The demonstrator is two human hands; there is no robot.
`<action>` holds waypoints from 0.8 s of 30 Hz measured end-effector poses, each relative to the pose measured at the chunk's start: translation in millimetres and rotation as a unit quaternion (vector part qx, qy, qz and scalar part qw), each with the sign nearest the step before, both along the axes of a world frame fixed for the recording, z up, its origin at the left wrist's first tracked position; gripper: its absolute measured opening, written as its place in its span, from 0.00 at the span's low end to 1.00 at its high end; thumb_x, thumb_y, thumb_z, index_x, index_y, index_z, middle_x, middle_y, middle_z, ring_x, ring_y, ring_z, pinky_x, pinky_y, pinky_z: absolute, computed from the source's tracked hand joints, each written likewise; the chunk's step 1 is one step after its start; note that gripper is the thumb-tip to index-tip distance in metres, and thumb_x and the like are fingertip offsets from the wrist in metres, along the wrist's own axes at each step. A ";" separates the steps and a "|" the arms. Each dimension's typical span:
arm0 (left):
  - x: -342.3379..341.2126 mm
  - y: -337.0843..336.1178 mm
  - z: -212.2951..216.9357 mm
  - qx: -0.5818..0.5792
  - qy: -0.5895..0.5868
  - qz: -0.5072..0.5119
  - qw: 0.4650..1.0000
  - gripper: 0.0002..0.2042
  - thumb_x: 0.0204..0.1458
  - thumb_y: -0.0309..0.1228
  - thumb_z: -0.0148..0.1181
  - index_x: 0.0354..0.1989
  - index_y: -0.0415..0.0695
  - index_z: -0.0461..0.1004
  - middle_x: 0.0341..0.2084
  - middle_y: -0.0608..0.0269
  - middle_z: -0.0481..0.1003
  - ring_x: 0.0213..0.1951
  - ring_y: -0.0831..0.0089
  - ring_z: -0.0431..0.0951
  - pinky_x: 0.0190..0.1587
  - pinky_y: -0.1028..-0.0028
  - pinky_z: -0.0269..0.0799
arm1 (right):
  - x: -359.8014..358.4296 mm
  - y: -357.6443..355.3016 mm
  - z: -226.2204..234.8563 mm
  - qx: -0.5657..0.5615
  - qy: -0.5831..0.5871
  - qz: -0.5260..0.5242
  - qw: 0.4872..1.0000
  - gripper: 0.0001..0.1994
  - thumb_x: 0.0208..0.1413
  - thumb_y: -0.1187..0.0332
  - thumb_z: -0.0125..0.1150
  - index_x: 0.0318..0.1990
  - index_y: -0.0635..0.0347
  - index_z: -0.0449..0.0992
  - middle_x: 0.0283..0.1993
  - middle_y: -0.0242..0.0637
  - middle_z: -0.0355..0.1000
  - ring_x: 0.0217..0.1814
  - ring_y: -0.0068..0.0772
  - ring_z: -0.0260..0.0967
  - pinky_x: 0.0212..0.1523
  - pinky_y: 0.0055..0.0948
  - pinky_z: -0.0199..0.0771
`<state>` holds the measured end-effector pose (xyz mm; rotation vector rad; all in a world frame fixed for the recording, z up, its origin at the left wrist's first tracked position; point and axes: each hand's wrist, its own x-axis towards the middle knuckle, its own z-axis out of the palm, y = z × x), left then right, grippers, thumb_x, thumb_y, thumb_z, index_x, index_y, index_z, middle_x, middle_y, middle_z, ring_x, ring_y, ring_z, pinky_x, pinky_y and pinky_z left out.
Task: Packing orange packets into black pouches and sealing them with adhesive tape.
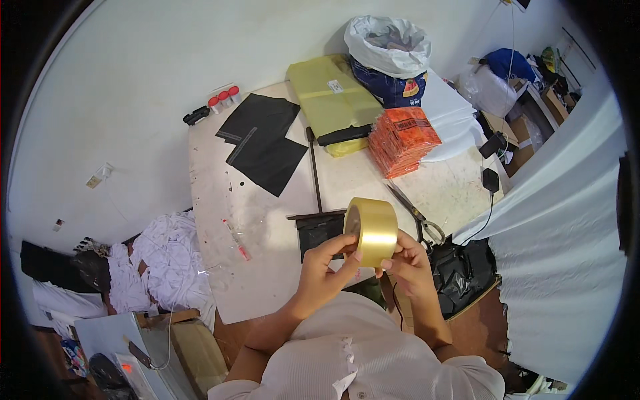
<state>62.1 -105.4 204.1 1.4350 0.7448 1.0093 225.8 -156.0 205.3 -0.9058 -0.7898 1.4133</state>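
A wide roll of shiny gold tape (377,233) is held up in front of me, above the near edge of the table. My left hand (325,270) grips its left rim, with the thumb below and fingers at the core opening. On the other side, my right hand (408,265) pinches the roll's lower right edge between thumb and fingers. Just behind the roll, a black piece with a dark bar (321,233) lies on the table, partly hidden by the tape. Large scissors (417,212) rest to the right of the roll.
Black fabric pieces (270,157) lie on the table (213,180). Behind stand a yellow-wrapped package (320,87), a stack of orange packets (402,142) and a bag with a white liner (389,67). A red-and-white pen (235,239) lies left. A black bag (463,270) sits right, below the table.
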 end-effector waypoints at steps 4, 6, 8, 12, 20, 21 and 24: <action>-1.7 -3.5 2.6 0.032 -0.016 -0.005 0.999 0.10 0.48 0.22 0.54 0.40 0.32 0.69 0.33 0.60 0.73 0.37 0.77 0.71 0.43 0.78 0.64 | -2.0 -5.0 2.0 0.048 -0.021 -0.017 0.998 0.23 0.41 0.79 0.58 0.49 0.71 0.65 0.34 0.38 0.71 0.29 0.25 0.69 0.29 0.21 0.70; -1.6 -3.8 4.0 0.057 -0.030 -0.008 0.998 0.10 0.48 0.21 0.54 0.39 0.32 0.68 0.33 0.60 0.72 0.37 0.77 0.70 0.43 0.78 0.64 | -3.2 -6.6 5.5 0.057 -0.028 -0.023 0.998 0.22 0.41 0.79 0.58 0.48 0.71 0.65 0.34 0.39 0.71 0.30 0.26 0.69 0.29 0.21 0.71; -0.7 -4.2 9.1 0.051 -0.034 -0.011 0.998 0.08 0.48 0.22 0.53 0.37 0.33 0.68 0.32 0.62 0.71 0.36 0.77 0.69 0.43 0.79 0.62 | -3.9 -7.5 7.1 0.065 -0.035 -0.029 0.997 0.22 0.41 0.79 0.59 0.48 0.71 0.66 0.34 0.39 0.71 0.30 0.26 0.70 0.29 0.21 0.71; 5.8 -1.1 9.6 0.055 -0.051 0.001 0.997 0.08 0.47 0.22 0.56 0.35 0.34 0.67 0.26 0.63 0.69 0.29 0.80 0.68 0.34 0.80 0.64 | -4.6 -8.3 8.4 0.057 -0.034 -0.032 0.997 0.22 0.40 0.79 0.60 0.47 0.72 0.66 0.34 0.40 0.72 0.30 0.26 0.70 0.29 0.22 0.72; 10.9 2.9 12.4 0.028 -0.067 -0.028 0.997 0.06 0.48 0.22 0.55 0.34 0.36 0.67 0.23 0.68 0.70 0.27 0.83 0.67 0.33 0.81 0.62 | -1.7 -9.3 3.1 0.058 -0.025 -0.040 0.997 0.21 0.40 0.78 0.60 0.46 0.72 0.67 0.33 0.40 0.71 0.28 0.27 0.70 0.28 0.22 0.71; 10.7 2.2 13.5 0.028 -0.067 -0.028 0.997 0.06 0.48 0.22 0.55 0.34 0.36 0.67 0.23 0.68 0.70 0.27 0.83 0.67 0.33 0.81 0.62 | -3.0 -9.1 3.2 0.061 -0.011 -0.048 0.997 0.21 0.40 0.78 0.59 0.45 0.72 0.67 0.33 0.40 0.71 0.27 0.27 0.70 0.27 0.22 0.71; 9.5 1.5 14.7 0.029 -0.075 -0.025 0.996 0.07 0.48 0.23 0.56 0.34 0.36 0.67 0.24 0.67 0.70 0.28 0.84 0.67 0.33 0.82 0.62 | -3.4 -7.9 6.0 0.059 0.004 -0.049 0.997 0.20 0.40 0.78 0.58 0.45 0.73 0.67 0.33 0.40 0.71 0.26 0.27 0.69 0.26 0.22 0.71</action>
